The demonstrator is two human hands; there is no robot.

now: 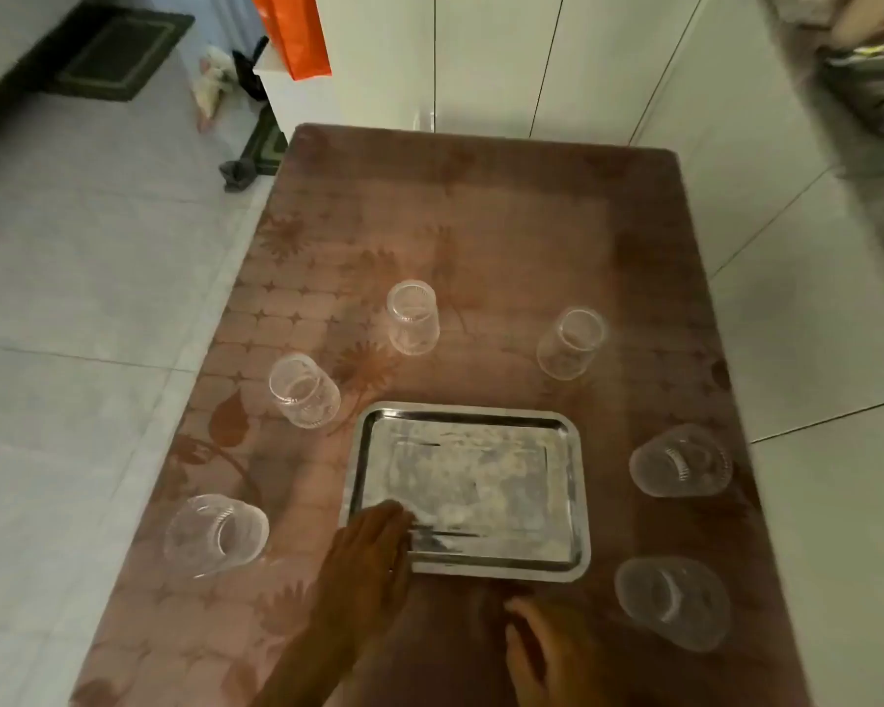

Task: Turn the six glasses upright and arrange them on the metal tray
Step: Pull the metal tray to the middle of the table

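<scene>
Brown table (481,222), L hand (373,548) flat on tray (575,482)

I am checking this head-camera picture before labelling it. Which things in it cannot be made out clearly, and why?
- Left hand: it lies over the near left corner of the metal tray, hiding that corner; grip or mere touch is unclear.
- Right hand: cut off by the bottom edge, fingers blurred.
- Near right glass: motion blur and transparency hide whether it is upside down.
- Clutter at the upper right: blurred, cut by the frame edge, not identifiable.
</scene>
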